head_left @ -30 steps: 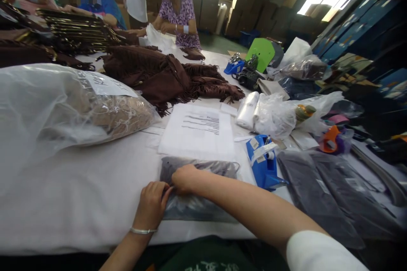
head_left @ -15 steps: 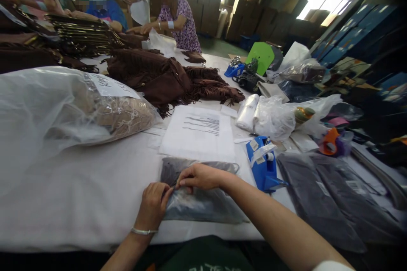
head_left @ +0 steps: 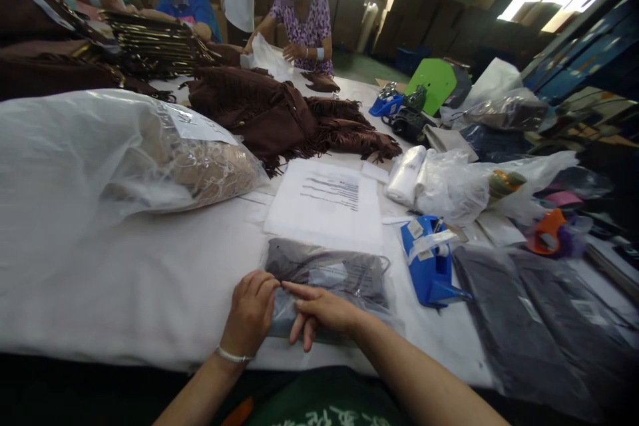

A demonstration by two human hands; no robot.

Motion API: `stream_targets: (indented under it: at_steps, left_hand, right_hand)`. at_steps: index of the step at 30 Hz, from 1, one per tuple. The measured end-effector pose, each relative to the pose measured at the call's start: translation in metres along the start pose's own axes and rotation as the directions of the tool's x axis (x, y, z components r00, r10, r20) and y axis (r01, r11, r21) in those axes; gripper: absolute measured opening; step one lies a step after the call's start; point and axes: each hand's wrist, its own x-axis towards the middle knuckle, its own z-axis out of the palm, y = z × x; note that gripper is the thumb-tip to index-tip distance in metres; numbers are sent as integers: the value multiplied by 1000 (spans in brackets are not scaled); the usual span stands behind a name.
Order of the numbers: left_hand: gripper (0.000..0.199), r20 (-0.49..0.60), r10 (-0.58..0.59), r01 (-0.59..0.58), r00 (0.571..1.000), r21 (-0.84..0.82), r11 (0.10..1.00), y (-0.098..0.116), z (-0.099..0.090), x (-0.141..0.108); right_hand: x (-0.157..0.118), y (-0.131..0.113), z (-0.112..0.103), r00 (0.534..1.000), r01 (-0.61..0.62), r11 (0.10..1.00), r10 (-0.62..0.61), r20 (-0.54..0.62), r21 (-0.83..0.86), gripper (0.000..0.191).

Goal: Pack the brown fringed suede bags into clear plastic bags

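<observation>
A clear plastic bag (head_left: 362,283) with a dark grey folded item inside lies flat on the table in front of me. My left hand (head_left: 253,309), with a bracelet at its wrist, has its fingers bent in a pinch at the bag's left side. My right hand (head_left: 319,309) rests over the bag's lower half, index finger stretched toward the left fingertips and the other fingers spread apart. Just beyond the bag is a stack of white printed plastic bags (head_left: 324,206). To its right stands a blue tape dispenser (head_left: 426,266).
A large stuffed plastic bag (head_left: 200,170) fills the left side. Brown fringed bags (head_left: 279,110) lie farther back. Grey wrapped items (head_left: 519,313) lie at right, below plastic rolls (head_left: 407,173) and an orange tape dispenser (head_left: 548,231). Several people are across the table.
My right hand has gone from a pinch to spread fingers and moved lower on the bag. The view has shifted slightly. Across the table, the person in purple has moved their arms apart.
</observation>
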Motion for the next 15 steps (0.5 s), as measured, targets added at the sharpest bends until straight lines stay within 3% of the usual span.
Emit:
stream_targets:
  at_steps: [2,5,9,11,13,15]
  left_hand:
    - [24,11,136,-136,991,0,991,-1,-6,-2]
    - [36,60,330,-330,942,-10,944,-5,-9,-7]
    - [35,142,344,-351,928,23,936,-11,-7,-11]
    - [36,171,340,-348,925,22,937,-12,-6,-11]
    - [37,187,344,-352,920,13,936,-11,-7,-9]
    - [39,194,343,-350,919,6,937,-11,-8,-8]
  right_hand:
    - [1,-1,0,1000,-7,1000,7,-7,-8,54]
    - [2,-2,1,1000,-10,1000,10,-24,-26,55]
    - [2,-2,5,998,-38,989,30,-59,-143,56]
    - [0,-6,9,994,-72,950,44,-97,-305,54]
    - [-4,-14,15,983,-107,781,-10,-184,-615,53]
    - [-6,-26,20,959,-188,379,-129,-253,-906,53]
